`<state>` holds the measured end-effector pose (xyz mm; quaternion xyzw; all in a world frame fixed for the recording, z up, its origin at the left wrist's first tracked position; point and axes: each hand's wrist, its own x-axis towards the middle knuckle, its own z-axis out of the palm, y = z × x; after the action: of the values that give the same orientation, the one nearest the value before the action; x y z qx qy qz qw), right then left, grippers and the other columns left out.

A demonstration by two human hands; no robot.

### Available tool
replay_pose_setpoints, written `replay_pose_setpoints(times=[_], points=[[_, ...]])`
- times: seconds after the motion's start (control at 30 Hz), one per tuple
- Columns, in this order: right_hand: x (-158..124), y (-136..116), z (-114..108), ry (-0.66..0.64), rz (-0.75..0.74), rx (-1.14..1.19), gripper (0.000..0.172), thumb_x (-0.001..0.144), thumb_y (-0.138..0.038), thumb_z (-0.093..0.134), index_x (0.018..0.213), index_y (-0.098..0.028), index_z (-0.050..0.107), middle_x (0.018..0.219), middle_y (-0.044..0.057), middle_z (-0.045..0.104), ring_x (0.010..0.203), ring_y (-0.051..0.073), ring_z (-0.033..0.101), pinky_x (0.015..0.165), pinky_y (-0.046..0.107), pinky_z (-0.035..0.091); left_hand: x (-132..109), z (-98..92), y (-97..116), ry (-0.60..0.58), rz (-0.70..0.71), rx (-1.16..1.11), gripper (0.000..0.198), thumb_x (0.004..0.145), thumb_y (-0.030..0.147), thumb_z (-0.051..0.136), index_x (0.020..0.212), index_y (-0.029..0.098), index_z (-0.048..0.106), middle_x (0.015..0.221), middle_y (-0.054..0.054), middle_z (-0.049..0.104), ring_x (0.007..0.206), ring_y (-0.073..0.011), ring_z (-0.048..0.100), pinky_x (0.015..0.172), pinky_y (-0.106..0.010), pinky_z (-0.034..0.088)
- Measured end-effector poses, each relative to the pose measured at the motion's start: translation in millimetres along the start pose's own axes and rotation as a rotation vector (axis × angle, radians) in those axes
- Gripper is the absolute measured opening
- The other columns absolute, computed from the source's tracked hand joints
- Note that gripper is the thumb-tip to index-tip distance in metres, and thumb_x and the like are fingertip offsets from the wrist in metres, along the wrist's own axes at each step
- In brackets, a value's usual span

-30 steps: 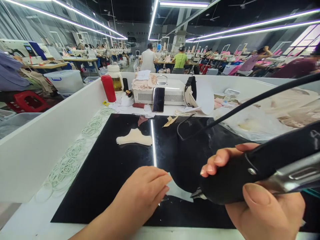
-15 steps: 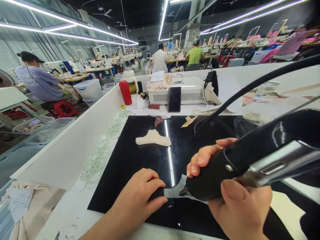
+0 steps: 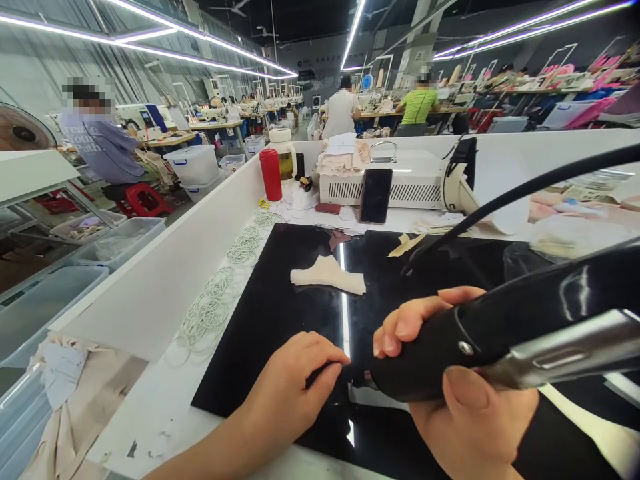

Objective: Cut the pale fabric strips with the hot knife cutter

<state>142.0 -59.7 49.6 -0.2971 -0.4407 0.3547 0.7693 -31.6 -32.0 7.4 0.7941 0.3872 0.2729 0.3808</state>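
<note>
My right hand (image 3: pixel 465 400) is wrapped around a black, rounded tool (image 3: pixel 425 357) with a silver lever (image 3: pixel 565 353) along its side. Under the tool's nose lies a pale, translucent strip (image 3: pixel 375 397), partly covered. Just left of the nose is my left hand (image 3: pixel 295 380), thumb and forefinger pinched together; whatever is between the tips is too small to name. Both hands are over a glossy black board (image 3: pixel 250 333). Beyond them, a cream cut fabric piece (image 3: pixel 327 275) lies flat. Another pale piece (image 3: pixel 585 427) is partly hidden at the lower right.
Loops of pale green cord (image 3: pixel 210 310) lie along the board's left side. A red cup (image 3: pixel 271 175), a phone (image 3: pixel 376 195) and a white vented machine (image 3: pixel 415 187) stand at the back. A black cable (image 3: pixel 520 187) arches across the right. People sit at sewing tables beyond.
My left fingers have moved up, off the end of the translucent strip. The view has swung slightly left, so the scene sits farther right. My right hand keeps its grip on the tool.
</note>
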Motion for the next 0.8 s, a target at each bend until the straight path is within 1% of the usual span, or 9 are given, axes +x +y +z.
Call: replay_pose_setpoints(times=[0.1,0.27,0.47,0.57,0.7,0.8], points=[[-1.7,1.3,-2.2,-0.008,-0.005,-0.017,0.035,0.088,-0.037,0.079,0.116,-0.029,0.06,0.082,-0.001,0.065,0.066,0.017,0.064,0.062,0.035,0.06,0.0,1.3,-0.8,0.008,0.008,-0.014,0.024,0.098,0.011,0.057,0.106,0.028,0.072,0.104,0.003,0.072,0.099,-0.0145,0.065,0.091,-0.026,0.05],[-3.0,2.9,-1.9,-0.029,0.01,-0.039,0.03,0.091,-0.036,0.075,0.116,-0.031,0.059,0.082,-0.001,0.064,0.066,0.018,0.064,0.059,0.036,0.059,-0.2,1.9,-1.6,0.03,0.005,-0.014,0.023,0.099,0.012,0.057,0.105,0.028,0.072,0.102,0.004,0.072,0.096,-0.0145,0.064,0.088,-0.026,0.05],[-1.2,-6.1,3.3,-0.033,0.035,-0.052,0.038,0.085,-0.045,0.081,0.112,-0.029,0.059,0.078,-0.002,0.064,0.062,0.017,0.062,0.054,0.033,0.057,0.6,2.8,-0.5,0.028,0.009,-0.023,0.023,0.098,0.011,0.058,0.103,0.027,0.073,0.102,0.004,0.072,0.096,-0.0138,0.065,0.089,-0.026,0.05],[-5.0,-7.8,1.5,-0.054,0.064,-0.044,0.04,0.084,-0.046,0.082,0.113,-0.03,0.058,0.08,-0.002,0.064,0.064,0.018,0.064,0.058,0.034,0.058,1.0,3.0,-0.4,0.022,0.007,-0.021,0.022,0.098,0.011,0.058,0.103,0.027,0.073,0.103,0.003,0.072,0.096,-0.0144,0.065,0.089,-0.027,0.05],[-10.4,-5.4,-0.9,-0.07,0.076,-0.026,0.033,0.089,-0.04,0.078,0.114,-0.03,0.058,0.081,-0.002,0.065,0.068,0.018,0.065,0.063,0.036,0.059,1.3,3.3,-1.5,0.017,0.014,-0.002,0.023,0.098,0.01,0.058,0.103,0.026,0.072,0.103,0.003,0.071,0.096,-0.0142,0.065,0.088,-0.027,0.05],[-10.0,-5.1,0.2,-0.072,0.063,-0.037,0.03,0.091,-0.038,0.076,0.115,-0.031,0.059,0.08,-0.003,0.065,0.066,0.017,0.065,0.063,0.036,0.059,0.4,3.5,-2.4,0.01,0.056,0.027,0.024,0.098,0.009,0.057,0.106,0.026,0.072,0.103,0.003,0.071,0.096,-0.0142,0.065,0.088,-0.027,0.051]])
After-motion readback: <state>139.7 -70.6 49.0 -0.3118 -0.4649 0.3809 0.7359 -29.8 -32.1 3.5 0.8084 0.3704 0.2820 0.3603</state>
